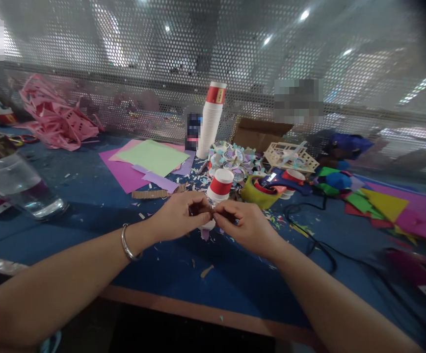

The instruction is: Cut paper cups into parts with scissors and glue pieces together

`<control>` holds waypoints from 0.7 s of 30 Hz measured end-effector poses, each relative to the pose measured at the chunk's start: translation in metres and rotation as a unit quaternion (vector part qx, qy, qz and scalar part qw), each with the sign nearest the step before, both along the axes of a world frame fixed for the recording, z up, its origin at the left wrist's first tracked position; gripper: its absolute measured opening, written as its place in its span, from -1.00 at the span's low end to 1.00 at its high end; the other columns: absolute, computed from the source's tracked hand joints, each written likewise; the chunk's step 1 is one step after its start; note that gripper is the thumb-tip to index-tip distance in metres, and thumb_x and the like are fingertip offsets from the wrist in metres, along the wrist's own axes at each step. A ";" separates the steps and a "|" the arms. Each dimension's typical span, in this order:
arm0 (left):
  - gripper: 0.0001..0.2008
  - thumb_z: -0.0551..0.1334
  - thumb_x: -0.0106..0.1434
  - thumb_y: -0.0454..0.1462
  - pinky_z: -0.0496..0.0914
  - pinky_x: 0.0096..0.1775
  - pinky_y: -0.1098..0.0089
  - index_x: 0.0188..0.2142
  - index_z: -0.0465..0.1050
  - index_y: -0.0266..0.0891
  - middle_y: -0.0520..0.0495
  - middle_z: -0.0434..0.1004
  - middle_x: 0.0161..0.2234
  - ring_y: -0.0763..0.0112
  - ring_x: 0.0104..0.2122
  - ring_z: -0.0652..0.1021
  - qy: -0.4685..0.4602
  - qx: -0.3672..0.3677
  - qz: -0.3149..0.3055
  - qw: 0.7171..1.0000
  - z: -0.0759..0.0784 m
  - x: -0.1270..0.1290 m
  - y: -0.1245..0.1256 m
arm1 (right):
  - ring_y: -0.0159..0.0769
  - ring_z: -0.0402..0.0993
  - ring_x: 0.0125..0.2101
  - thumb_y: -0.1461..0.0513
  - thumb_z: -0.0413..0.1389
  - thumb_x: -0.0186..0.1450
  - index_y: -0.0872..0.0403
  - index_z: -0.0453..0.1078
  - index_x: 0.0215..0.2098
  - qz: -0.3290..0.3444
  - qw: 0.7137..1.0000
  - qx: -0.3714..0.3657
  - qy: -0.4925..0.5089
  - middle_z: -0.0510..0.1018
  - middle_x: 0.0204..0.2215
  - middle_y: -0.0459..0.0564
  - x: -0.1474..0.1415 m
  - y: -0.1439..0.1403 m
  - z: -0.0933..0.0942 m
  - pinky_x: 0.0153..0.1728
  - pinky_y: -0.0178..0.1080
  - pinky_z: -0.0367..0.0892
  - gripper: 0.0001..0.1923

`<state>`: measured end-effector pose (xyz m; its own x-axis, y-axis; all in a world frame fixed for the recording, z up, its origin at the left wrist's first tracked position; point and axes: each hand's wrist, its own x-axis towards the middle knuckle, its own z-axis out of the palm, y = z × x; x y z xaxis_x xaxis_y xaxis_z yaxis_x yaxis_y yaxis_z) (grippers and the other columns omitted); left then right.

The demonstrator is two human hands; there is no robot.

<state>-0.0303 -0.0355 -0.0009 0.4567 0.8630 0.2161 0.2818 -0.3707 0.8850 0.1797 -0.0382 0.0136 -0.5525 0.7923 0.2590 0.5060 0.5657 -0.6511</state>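
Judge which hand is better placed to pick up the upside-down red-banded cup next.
Probably the right hand: the red-banded cup stands just beyond its fingertips. The left hand is slightly farther; both pinch one small piece.

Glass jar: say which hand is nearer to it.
Left. The left hand is at mid-table, to the right of the glass jar with bare blue table between them. The right hand lies beyond the left, farther from the jar.
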 end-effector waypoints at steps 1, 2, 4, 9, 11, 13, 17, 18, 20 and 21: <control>-0.92 0.26 0.24 -0.25 0.30 -0.37 0.39 -0.34 0.45 -0.23 0.01 0.44 -0.43 0.44 -0.43 0.44 0.018 0.014 -0.001 1.000 0.001 0.000 -0.001 | -0.40 0.28 -0.50 0.27 0.05 0.32 0.08 0.40 -0.41 0.004 1.000 0.014 -0.007 0.42 -0.53 -0.11 0.000 0.000 -0.001 -0.47 -0.29 0.17 -0.84; -0.92 0.25 0.24 -0.26 0.29 -0.37 0.38 -0.34 0.46 -0.23 0.01 0.45 -0.44 0.43 -0.43 0.44 0.035 0.024 -0.002 0.999 0.003 -0.001 -0.002 | -0.41 0.28 -0.51 0.28 0.05 0.31 0.08 0.40 -0.42 0.008 1.000 0.025 -0.012 0.40 -0.54 -0.12 -0.001 0.000 -0.002 -0.47 -0.30 0.16 -0.84; -0.93 0.24 0.24 -0.28 0.29 -0.35 0.37 -0.35 0.48 -0.24 0.00 0.47 -0.44 0.42 -0.42 0.45 0.073 0.039 -0.007 0.997 0.006 -0.001 -0.003 | -0.42 0.27 -0.52 0.29 0.06 0.28 0.08 0.38 -0.46 0.018 0.999 0.041 -0.018 0.38 -0.55 -0.13 -0.001 0.001 -0.005 -0.46 -0.30 0.15 -0.85; -0.95 0.24 0.21 -0.36 0.28 -0.35 0.36 -0.39 0.45 -0.22 -0.01 0.46 -0.45 0.41 -0.43 0.44 0.099 0.116 -0.026 0.988 0.011 0.000 -0.007 | -0.45 0.17 -0.55 0.33 0.05 0.23 0.07 0.27 -0.56 0.032 0.998 0.056 0.006 0.26 -0.60 -0.18 -0.003 -0.001 -0.006 -0.49 -0.32 0.09 -0.80; -0.93 0.24 0.22 -0.38 0.29 -0.36 0.36 -0.39 0.43 -0.22 -0.01 0.44 -0.44 0.42 -0.42 0.43 0.075 0.162 -0.018 0.984 0.011 0.002 -0.010 | -0.45 0.14 -0.55 0.34 0.04 0.22 0.07 0.24 -0.57 0.025 0.997 0.064 0.030 0.22 -0.61 -0.18 -0.004 -0.003 -0.004 -0.50 -0.32 0.08 -0.79; -0.93 0.23 0.25 -0.38 0.31 -0.34 0.36 -0.37 0.42 -0.21 -0.02 0.44 -0.42 0.41 -0.40 0.43 0.061 0.206 -0.014 0.977 0.011 0.004 -0.013 | -0.45 0.13 -0.55 0.34 0.04 0.22 0.07 0.22 -0.58 0.019 0.995 0.080 0.051 0.20 -0.61 -0.18 -0.004 -0.006 -0.001 -0.50 -0.32 0.08 -0.78; -0.91 0.20 0.30 -0.40 0.33 -0.33 0.36 -0.32 0.42 -0.21 -0.04 0.46 -0.39 0.41 -0.38 0.44 0.049 0.286 -0.022 0.957 0.011 0.005 -0.019 | -0.46 0.15 -0.56 0.37 0.04 0.20 0.08 0.25 -0.57 0.025 0.989 0.120 0.082 0.23 -0.61 -0.18 -0.003 -0.010 0.003 -0.51 -0.33 0.09 -0.80; -0.90 0.19 0.30 -0.41 0.33 -0.33 0.36 -0.32 0.42 -0.21 -0.04 0.46 -0.38 0.41 -0.37 0.44 0.044 0.306 -0.024 0.951 0.011 0.004 -0.020 | -0.46 0.16 -0.56 0.38 0.04 0.19 0.08 0.26 -0.57 0.029 0.988 0.126 0.088 0.24 -0.61 -0.18 -0.003 -0.010 0.003 -0.51 -0.34 0.09 -0.81; -0.90 0.19 0.31 -0.42 0.34 -0.31 0.36 -0.30 0.43 -0.22 -0.05 0.47 -0.37 0.41 -0.36 0.43 0.041 0.330 -0.030 0.943 0.011 0.004 -0.021 | -0.46 0.19 -0.56 0.39 0.04 0.18 0.09 0.29 -0.55 0.036 0.987 0.126 0.094 0.28 -0.60 -0.17 -0.002 -0.010 0.003 -0.51 -0.34 0.11 -0.82; -0.90 0.19 0.31 -0.42 0.34 -0.31 0.36 -0.30 0.44 -0.23 -0.05 0.47 -0.37 0.42 -0.36 0.43 0.041 0.327 -0.031 0.943 0.011 0.004 -0.021 | -0.46 0.19 -0.56 0.39 0.04 0.18 0.09 0.30 -0.55 0.036 0.987 0.123 0.095 0.29 -0.60 -0.17 -0.002 -0.010 0.003 -0.51 -0.34 0.12 -0.83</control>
